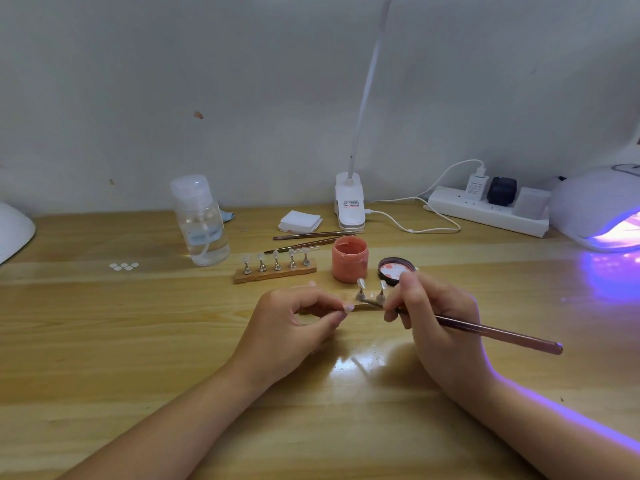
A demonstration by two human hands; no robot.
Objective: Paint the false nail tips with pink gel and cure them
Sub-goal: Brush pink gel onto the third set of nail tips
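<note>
The left hand point(294, 320) pinches a nail tip point(347, 308) between thumb and forefinger, while the right hand point(436, 320) pinches a brush point(491, 332) whose bristle end lies beside that tip. Just behind stand two more tips on a near stand point(370, 295), the open pink gel jar point(349, 259) with its lid point(396, 270), and a five-tip stand point(275, 268). The lit curing lamp point(595, 209) glows violet at far right.
</note>
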